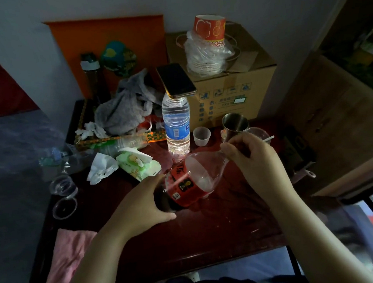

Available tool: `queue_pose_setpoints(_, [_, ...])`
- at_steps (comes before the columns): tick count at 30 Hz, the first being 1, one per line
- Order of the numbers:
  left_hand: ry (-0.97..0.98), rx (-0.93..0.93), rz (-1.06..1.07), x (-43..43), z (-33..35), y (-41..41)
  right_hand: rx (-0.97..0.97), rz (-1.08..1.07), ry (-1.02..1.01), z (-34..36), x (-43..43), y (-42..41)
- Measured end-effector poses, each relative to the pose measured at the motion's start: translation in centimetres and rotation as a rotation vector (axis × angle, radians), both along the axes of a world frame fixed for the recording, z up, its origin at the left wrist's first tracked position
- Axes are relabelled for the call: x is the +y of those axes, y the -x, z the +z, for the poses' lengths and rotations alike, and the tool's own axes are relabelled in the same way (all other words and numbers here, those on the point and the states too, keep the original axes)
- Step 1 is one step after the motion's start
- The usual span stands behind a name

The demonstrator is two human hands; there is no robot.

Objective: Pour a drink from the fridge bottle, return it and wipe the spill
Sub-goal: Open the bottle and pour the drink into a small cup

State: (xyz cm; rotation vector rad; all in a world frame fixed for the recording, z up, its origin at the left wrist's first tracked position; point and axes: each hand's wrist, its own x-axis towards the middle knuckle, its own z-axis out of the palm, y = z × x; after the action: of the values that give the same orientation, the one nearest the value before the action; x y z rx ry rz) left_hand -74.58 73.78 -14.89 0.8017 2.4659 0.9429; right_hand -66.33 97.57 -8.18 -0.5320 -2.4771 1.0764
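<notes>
- A pink cloth (71, 253) is seen at the near left corner of the dark red table (212, 236); bare tabletop is left between the near edge and the hands.
- The base end of the red-labelled bottle (191, 181) is gripped by the left hand (141, 204), with fingers and thumb wrapped round it.
- The bottle is held tilted over the middle of the table, neck pointing far right; dark liquid is gathered at the gripped end.
- The neck is pinched by the curled fingers of the right hand (247, 156); the cap is hidden.
- Two clear plastic cups (62, 188) are set at the left edge, well apart from the bottle.
- A tissue pack (138, 163) and crumpled tissue (101, 169) lie just left of the bottle.
- Just beyond the bottle stands a water bottle (176, 124) with a phone (175, 80) balanced on top.
- A small plastic cup (201, 136) and a steel cup (234, 123) stand near the right hand, on its far side.
- The far side is closed off by a grey cloth (124, 108) and a cardboard box (232, 87).
</notes>
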Motion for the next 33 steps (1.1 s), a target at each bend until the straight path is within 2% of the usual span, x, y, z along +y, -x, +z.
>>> queue_pose_setpoints(5, [-0.022,-0.109,-0.066,-0.8,0.3,0.4,0.162,0.273,0.016,1.1,-0.2,-0.5])
queue_pose_setpoints(7, [-0.027,-0.128,-0.081,-1.0,0.4,0.4,0.19,0.319,-0.01,1.3,0.0,-0.8])
queue_pose_setpoints(9, [-0.039,-0.105,-0.084,-0.9,0.6,0.2,0.146,0.261,-0.076,1.6,0.0,-0.8])
queue_pose_setpoints(12, [-0.041,-0.028,-0.047,-0.4,0.4,-0.1,-0.014,0.033,-0.215,1.8,-0.2,-0.6])
queue_pose_setpoints(15, [-0.017,0.03,-0.012,-0.3,0.1,0.2,-0.022,-0.061,-0.181,1.6,-0.4,-0.4])
queue_pose_setpoints(17, [-0.023,0.03,-0.023,-0.3,0.3,0.5,0.022,-0.017,-0.127,1.6,-0.4,-0.5])
queue_pose_setpoints(24, [-0.026,-0.051,-0.086,-1.0,1.2,1.3,0.187,0.33,-0.053,2.5,0.0,-0.9])
queue_pose_setpoints(26, [-0.037,-0.061,-0.084,-0.9,1.4,1.5,0.149,0.298,-0.045,2.7,0.1,-0.9])
queue_pose_setpoints(30, [-0.004,0.007,-0.066,-0.7,1.5,1.7,-0.1,0.056,-0.095,2.5,-0.1,-0.3])
queue_pose_setpoints(33, [0.023,0.072,-0.052,-0.8,1.3,2.0,-0.141,-0.078,-0.141,2.1,-0.4,0.0])
